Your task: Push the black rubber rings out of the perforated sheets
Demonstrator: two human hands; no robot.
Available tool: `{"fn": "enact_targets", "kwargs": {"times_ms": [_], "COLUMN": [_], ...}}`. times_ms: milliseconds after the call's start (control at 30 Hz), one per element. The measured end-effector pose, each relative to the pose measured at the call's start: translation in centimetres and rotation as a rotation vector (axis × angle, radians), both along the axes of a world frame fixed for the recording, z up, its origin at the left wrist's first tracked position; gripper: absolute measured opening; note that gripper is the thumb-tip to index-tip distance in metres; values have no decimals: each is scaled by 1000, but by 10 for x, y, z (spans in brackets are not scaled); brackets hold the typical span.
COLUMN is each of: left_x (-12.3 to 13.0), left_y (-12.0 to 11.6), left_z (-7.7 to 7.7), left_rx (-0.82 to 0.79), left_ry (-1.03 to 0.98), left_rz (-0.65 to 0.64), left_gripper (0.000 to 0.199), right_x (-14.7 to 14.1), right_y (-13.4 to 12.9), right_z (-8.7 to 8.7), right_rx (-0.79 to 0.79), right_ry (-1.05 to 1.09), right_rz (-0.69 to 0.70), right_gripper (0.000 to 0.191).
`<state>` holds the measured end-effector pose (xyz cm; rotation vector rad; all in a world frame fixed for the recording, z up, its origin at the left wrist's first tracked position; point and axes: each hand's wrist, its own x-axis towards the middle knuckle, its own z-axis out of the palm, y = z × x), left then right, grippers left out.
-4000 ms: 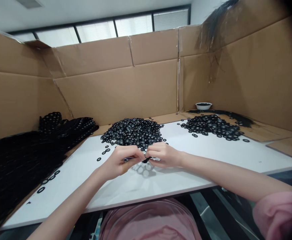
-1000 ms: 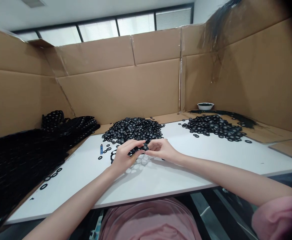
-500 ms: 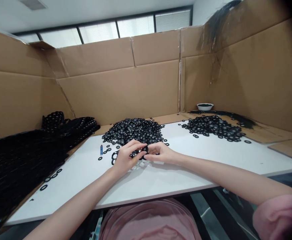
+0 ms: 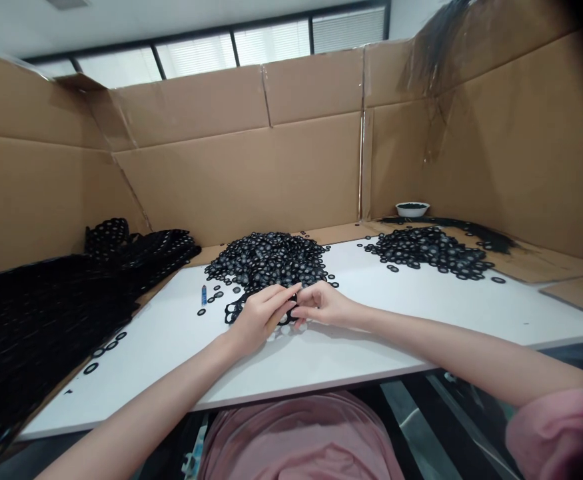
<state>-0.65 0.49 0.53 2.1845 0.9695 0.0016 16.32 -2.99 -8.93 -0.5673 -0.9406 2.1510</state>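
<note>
Rubber rings (image 4: 236, 313), black with pale centres, sit in a small clump right under our hands, at the near foot of the big ring pile (image 4: 266, 260). We see the left hand (image 4: 260, 319) and right hand (image 4: 325, 304) together, fingertips almost meeting over the clump; the fingers hide the contact, so we cannot tell if either is really clamped on a ring. Both forearms lie low across the white surface (image 4: 396, 343), the right one ending in a pink sleeve (image 4: 556, 427). Risks we would flag: rings look light and loose, so a tug on the clump could snag the pile and drag it down, a forearm could sweep strays aside, and a dropped ring could roll toward the near edge. Open room is good in front of the hands, a wide bare white band before that edge. Room is tighter on the left, where stray rings and a small blue item (image 4: 204, 295) lie near the heaped perforated black sheet (image 4: 46, 320). To the right there is a gap, then a second ring pile (image 4: 428, 247), with a white bowl (image 4: 412, 209) behind it against the cardboard wall (image 4: 491, 133), which blocks any wide reach at the back.
</note>
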Motion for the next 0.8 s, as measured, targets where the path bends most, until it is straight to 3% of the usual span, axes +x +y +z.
{"fn": "enact_targets", "kwargs": {"times_ms": [167,400,700,800], "left_x": [1,4,5,7], "left_y": [-2,-3,4,4], "left_z": [-3,-5,0,0], "left_rx": [35,0,-55,-106], "left_ry": [-6,-20,-30,-43], "left_rz": [-11,74,106,206], "left_gripper": [45,49,36,33], "right_x": [-2,-3,-3,-3], "right_y": [0,-2,0,0], "right_z": [1,3,0,0], "right_rx": [-44,-4,10,73], "right_ry": [19,12,-15,-57], "right_rz": [22,21,-25,-27], "right_gripper": [44,43,42,41]}}
